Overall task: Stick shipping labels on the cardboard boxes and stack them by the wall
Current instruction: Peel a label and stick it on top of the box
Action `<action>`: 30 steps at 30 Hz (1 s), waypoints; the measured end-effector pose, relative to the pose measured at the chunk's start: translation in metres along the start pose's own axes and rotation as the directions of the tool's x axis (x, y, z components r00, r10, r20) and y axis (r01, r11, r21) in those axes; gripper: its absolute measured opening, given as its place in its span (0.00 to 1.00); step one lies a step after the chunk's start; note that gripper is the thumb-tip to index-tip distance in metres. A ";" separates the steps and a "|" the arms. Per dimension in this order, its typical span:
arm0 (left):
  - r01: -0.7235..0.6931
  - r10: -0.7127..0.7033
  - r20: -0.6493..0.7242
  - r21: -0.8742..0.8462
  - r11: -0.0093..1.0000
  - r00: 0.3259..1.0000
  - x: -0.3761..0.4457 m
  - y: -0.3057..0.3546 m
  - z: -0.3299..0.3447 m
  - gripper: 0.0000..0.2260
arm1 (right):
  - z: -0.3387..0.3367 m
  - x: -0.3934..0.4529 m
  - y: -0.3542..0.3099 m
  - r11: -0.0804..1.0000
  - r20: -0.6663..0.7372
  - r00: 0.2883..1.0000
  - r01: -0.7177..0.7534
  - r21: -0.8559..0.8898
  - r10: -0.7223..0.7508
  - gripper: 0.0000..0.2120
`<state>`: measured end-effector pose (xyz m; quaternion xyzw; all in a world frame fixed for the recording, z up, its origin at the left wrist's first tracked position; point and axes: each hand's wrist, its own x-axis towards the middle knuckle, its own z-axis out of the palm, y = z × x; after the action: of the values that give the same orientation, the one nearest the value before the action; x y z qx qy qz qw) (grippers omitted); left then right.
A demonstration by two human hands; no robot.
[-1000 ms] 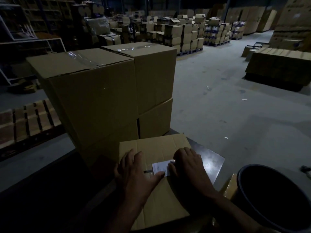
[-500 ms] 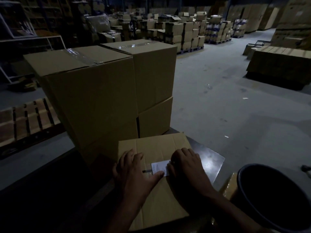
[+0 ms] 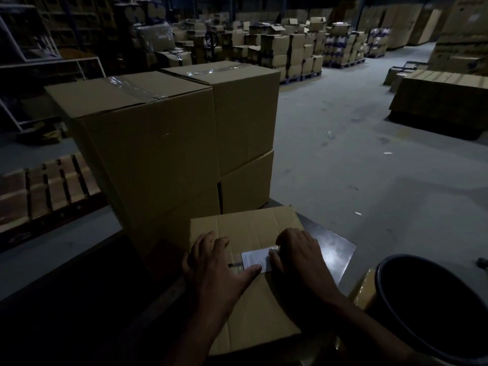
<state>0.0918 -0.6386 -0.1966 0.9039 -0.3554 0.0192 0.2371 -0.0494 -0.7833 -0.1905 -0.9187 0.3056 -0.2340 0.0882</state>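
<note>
While both hands lie flat with fingers (image 3: 211, 241) extended, grasping nothing, they press a white shipping label (image 3: 255, 261) onto the top of a low cardboard box (image 3: 253, 228) on the dark counter (image 3: 335, 249). The left hand (image 3: 216, 270) holds the label's 9 o'clock edge, thumb touching it; the right hand (image 3: 298, 257) covers its 3 o'clock end. Labelling looks to be the step in hand. Next, probably, a firm smoothing rub, then lifting this box to stack it. Taller taped boxes (image 3: 163, 154) stand at 12 o'clock, a dark bin (image 3: 433, 307) at 4 o'clock.
</note>
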 end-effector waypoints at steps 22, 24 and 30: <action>-0.002 0.002 0.002 -0.059 0.998 1.000 -0.002 0.003 -0.005 0.46 | -0.003 -0.004 -0.004 0.995 -0.013 0.996 -0.085 -0.055 0.085 0.09; -0.002 0.002 -0.003 -0.069 0.998 1.000 -0.002 0.004 -0.007 0.46 | -0.004 -0.008 -0.003 0.995 -0.015 0.995 -0.103 -0.008 0.103 0.10; 0.013 -0.008 0.032 -0.190 0.982 0.999 -0.003 0.006 -0.013 0.36 | -0.015 -0.022 -0.006 0.996 0.001 0.996 -0.091 0.005 0.091 0.11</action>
<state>0.0873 -0.6343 -0.1837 0.8793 -0.3544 -0.0299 0.3168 -0.0695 -0.7655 -0.1840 -0.9036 0.3465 -0.2304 0.1013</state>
